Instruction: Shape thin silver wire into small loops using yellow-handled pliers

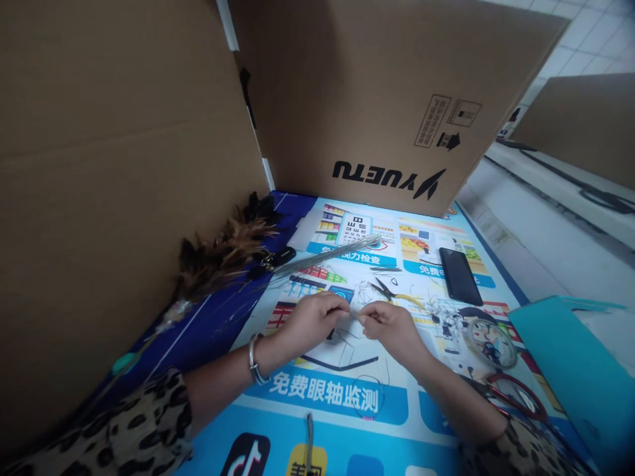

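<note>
Near the middle of the table, my left hand [317, 319] and my right hand [391, 330] meet with pinched fingertips. Between them is a small, pale, wire-like piece [354, 315], mostly hidden by the fingers. Below the hands, thin bent wires [347, 354] show against the printed cover. Just beyond them lie pliers [397, 295] with yellow handles and open jaws. A long bundle of thin metal wires [330, 255] lies slantwise behind my left hand. Short tangled wire bits [439, 314] are scattered to the right of my right hand.
Tall cardboard panels [397, 86] wall the back and left. Brown feathers [223, 251] lie along the left side. On the right are a black phone [460, 276], a clear round roll or dish [490, 342], red-handled scissors [518, 395] and a turquoise sheet [570, 370].
</note>
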The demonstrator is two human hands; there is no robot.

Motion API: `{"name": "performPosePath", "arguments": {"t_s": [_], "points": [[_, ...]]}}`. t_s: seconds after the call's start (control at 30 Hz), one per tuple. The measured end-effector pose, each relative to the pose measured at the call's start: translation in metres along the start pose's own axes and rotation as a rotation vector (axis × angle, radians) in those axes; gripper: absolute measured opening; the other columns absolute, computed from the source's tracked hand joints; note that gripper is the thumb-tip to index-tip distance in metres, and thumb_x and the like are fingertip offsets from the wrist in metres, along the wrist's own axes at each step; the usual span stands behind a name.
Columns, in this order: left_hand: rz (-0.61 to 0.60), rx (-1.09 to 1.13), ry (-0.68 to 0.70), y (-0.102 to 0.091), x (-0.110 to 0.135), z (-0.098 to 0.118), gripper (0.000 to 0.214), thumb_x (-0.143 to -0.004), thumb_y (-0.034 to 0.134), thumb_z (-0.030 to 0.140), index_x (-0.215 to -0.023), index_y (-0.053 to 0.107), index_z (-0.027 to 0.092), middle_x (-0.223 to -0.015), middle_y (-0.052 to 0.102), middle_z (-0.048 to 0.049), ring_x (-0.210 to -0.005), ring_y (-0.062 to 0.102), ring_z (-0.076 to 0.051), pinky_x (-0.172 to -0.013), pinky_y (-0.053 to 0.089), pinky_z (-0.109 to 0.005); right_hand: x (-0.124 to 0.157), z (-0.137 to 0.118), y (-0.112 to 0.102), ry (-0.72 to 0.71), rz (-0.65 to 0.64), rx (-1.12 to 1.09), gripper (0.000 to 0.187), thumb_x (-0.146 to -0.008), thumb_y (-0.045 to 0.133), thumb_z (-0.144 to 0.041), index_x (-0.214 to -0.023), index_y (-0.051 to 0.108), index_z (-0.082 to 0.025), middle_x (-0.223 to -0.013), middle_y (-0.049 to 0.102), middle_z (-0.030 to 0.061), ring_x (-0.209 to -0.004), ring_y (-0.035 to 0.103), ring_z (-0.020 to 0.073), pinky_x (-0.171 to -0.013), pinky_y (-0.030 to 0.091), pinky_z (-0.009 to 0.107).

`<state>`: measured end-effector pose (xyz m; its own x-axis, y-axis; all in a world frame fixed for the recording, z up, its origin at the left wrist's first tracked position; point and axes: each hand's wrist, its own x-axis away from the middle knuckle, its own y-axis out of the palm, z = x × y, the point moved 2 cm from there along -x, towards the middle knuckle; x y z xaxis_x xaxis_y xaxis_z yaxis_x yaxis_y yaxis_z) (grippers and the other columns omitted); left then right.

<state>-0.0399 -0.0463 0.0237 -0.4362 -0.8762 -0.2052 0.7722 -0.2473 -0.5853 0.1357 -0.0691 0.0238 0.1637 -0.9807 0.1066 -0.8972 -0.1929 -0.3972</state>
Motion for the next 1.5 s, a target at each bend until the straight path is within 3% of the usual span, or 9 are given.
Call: {"name": "performPosePath", "arguments": {"t_s": [0.1, 0.2, 0.5, 0.9, 1.5], "points": [[-0.063, 0.274, -0.182, 0.004, 0.000, -0.003, 0.010, -0.079, 0.054, 0.022, -0.076, 0.062, 0.017, -0.064, 0.058, 0.0012, -0.060, 0.052, -0.011, -0.057, 0.040, -0.022, 0.000, 0.001, 0.002, 0.132, -0.046, -0.262, 0.017, -0.071, 0.062, -0.031, -0.079, 0.063, -0.016, -0.059, 0.060, -0.0010, -0.056, 0.057, 0.0123, -0.054, 0.047, 0.024], [-0.120, 0.537, -0.299, 0.008, 0.000, -0.005, 0.011, -0.076, 0.057, 0.026, -0.076, 0.059, 0.015, -0.058, 0.053, 0.0028, -0.052, 0.049, -0.009, -0.051, 0.039, -0.021, 0.001, -0.001, 0.004, 0.154, -0.046, -0.363, 0.020, -0.069, 0.064, -0.033, -0.077, 0.062, -0.014, -0.057, 0.060, -0.0004, -0.055, 0.058, 0.0124, -0.054, 0.048, 0.025], [-0.103, 0.866, -0.383, 0.014, 0.002, -0.002, 0.021, -0.070, 0.066, 0.029, -0.074, 0.055, 0.012, -0.059, 0.053, 0.0023, -0.051, 0.049, -0.008, -0.050, 0.038, -0.021, 0.002, 0.003, 0.010, 0.125, 0.026, -0.472, 0.022, -0.070, 0.067, -0.035, -0.079, 0.063, -0.015, -0.057, 0.062, 0.0003, -0.054, 0.058, 0.0114, -0.055, 0.049, 0.024], [-0.077, 0.843, -0.285, 0.018, 0.001, -0.005, 0.016, -0.075, 0.061, 0.026, -0.074, 0.054, 0.013, -0.061, 0.055, 0.0008, -0.054, 0.050, -0.008, -0.052, 0.038, -0.021, 0.002, 0.004, 0.013, 0.082, 0.058, -0.495, 0.021, -0.071, 0.067, -0.036, -0.080, 0.064, -0.016, -0.060, 0.064, 0.0003, -0.058, 0.059, 0.0120, -0.059, 0.048, 0.025], [-0.071, 0.829, -0.312, 0.021, 0.002, -0.006, 0.016, -0.074, 0.062, 0.026, -0.075, 0.053, 0.013, -0.062, 0.055, 0.0008, -0.054, 0.051, -0.008, -0.053, 0.040, -0.021, 0.001, 0.004, 0.014, 0.070, 0.074, -0.498, 0.022, -0.070, 0.067, -0.037, -0.079, 0.064, -0.017, -0.061, 0.064, 0.0003, -0.058, 0.059, 0.0121, -0.059, 0.048, 0.026]]}}
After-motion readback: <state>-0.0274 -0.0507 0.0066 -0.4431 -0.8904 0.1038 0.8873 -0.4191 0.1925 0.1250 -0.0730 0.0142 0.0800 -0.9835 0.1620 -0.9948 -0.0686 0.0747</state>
